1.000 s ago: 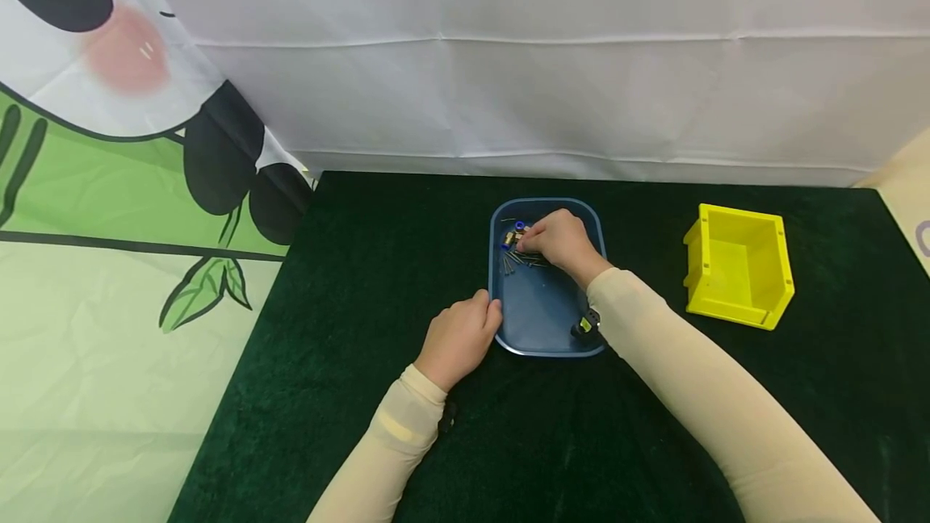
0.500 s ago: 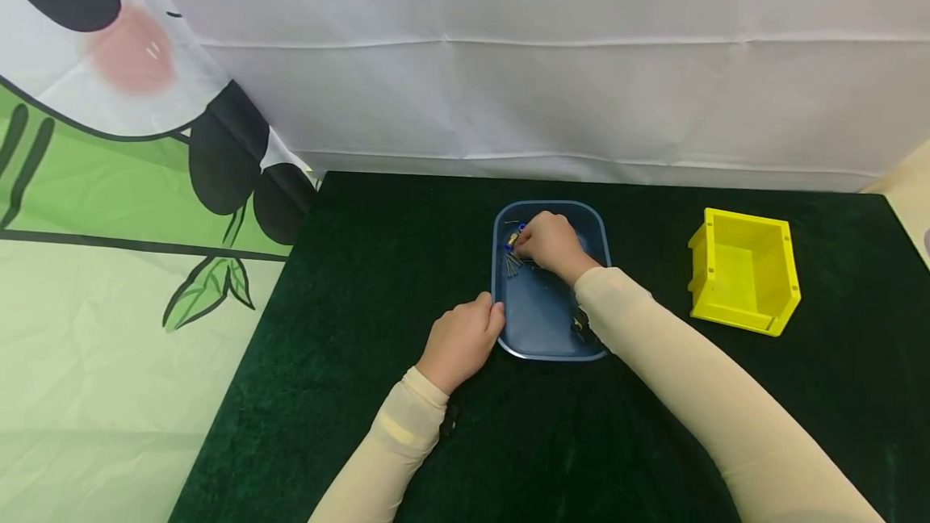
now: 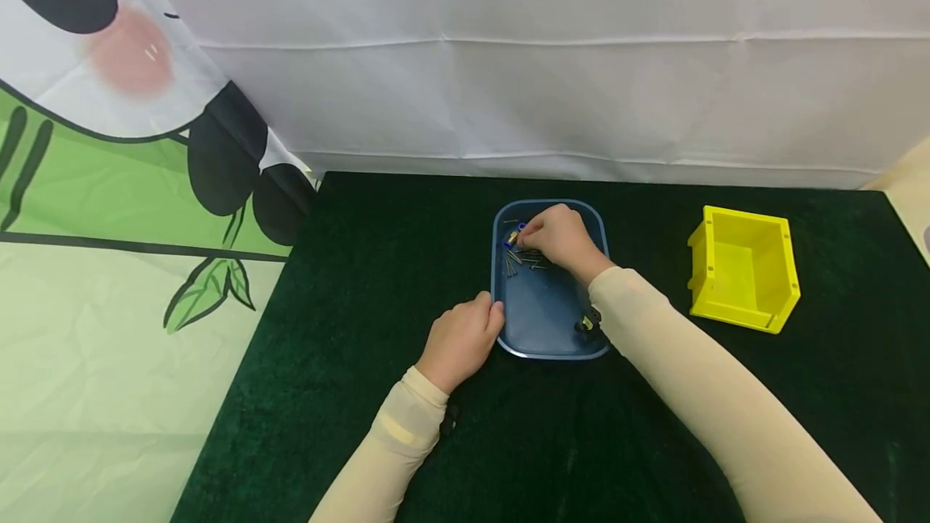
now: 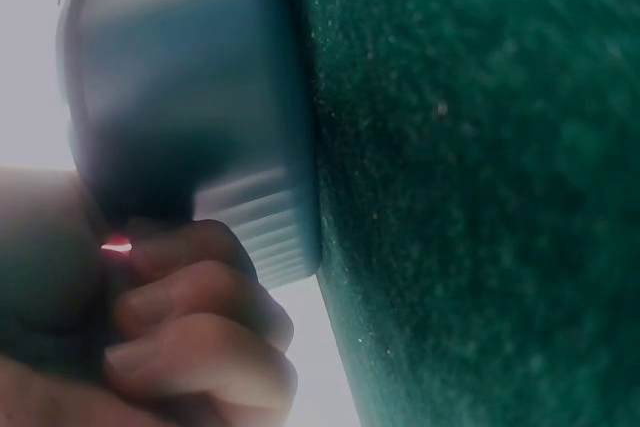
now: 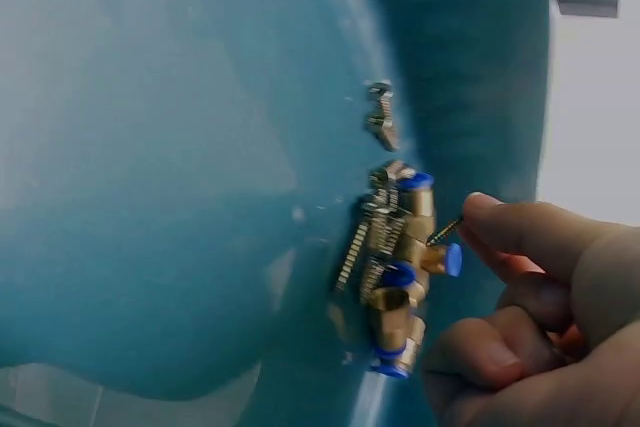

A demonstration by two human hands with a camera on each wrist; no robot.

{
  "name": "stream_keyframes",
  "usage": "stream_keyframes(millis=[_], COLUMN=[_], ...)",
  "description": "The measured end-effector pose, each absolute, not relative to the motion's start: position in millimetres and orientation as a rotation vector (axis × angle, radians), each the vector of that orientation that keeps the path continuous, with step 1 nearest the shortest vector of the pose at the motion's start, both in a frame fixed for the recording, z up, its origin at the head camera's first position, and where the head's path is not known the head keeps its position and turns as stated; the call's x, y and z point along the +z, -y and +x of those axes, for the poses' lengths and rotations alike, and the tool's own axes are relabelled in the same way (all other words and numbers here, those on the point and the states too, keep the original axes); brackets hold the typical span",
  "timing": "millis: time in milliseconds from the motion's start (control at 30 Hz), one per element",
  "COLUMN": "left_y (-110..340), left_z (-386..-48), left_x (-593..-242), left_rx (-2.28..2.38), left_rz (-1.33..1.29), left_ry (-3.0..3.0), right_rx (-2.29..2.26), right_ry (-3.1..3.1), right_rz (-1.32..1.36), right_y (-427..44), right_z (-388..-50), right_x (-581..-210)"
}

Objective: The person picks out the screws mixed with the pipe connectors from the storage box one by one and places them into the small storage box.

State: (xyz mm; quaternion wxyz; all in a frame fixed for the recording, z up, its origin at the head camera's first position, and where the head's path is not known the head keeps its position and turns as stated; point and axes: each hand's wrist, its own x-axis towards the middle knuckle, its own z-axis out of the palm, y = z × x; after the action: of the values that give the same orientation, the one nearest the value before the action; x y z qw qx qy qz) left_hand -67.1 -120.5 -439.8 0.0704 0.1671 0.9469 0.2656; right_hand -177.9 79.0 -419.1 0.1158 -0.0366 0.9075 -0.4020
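A blue tray [image 3: 541,305] lies on the dark green cloth, with screws [image 3: 513,261] and brass fittings with blue ends [image 3: 512,239] in its far left part. My left hand [image 3: 461,341] grips the tray's left rim; in the left wrist view its fingers [image 4: 200,317] are curled at the tray's edge [image 4: 285,147]. Over the screws and fittings, my right hand [image 3: 563,240] is in the tray. The right wrist view shows that hand [image 5: 540,307] pinching a small screw [image 5: 446,231] between thumb and finger, beside the brass fittings [image 5: 415,247].
To the right of the tray stands a yellow bin [image 3: 741,269] on the cloth [image 3: 385,257]. A white curtain [image 3: 581,103] hangs behind the table, with a printed cartoon sheet [image 3: 109,184] at the left.
My right hand dipped toward the left over the pile and has come back slightly right, uncovering more screws. My left hand stays at the tray's rim.
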Motion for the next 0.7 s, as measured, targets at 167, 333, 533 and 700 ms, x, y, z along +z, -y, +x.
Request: stream_keyframes(millis=[167,333,533,700], left_y=[121,120,119,118], left_z=[-68,-69,-70,-70], left_x=[-440,-440,-440,-439], left_rx=[0.788,0.794,0.802,0.809], left_rz=[0.491,0.499,0.508,0.517], left_ry=[-2.854,-2.843,-2.838,-2.84], right_rx=[-1.307,-1.438,-1.474,-1.49], right_ry=[-2.6,-2.58,-2.624,-2.602], right_rz=[-0.026,0.022,0.108,0.32], right_y=[-91,-111,-143,-189], right_z=[-171,-160,-140,-120], right_x=[-403,-388,-376,-366])
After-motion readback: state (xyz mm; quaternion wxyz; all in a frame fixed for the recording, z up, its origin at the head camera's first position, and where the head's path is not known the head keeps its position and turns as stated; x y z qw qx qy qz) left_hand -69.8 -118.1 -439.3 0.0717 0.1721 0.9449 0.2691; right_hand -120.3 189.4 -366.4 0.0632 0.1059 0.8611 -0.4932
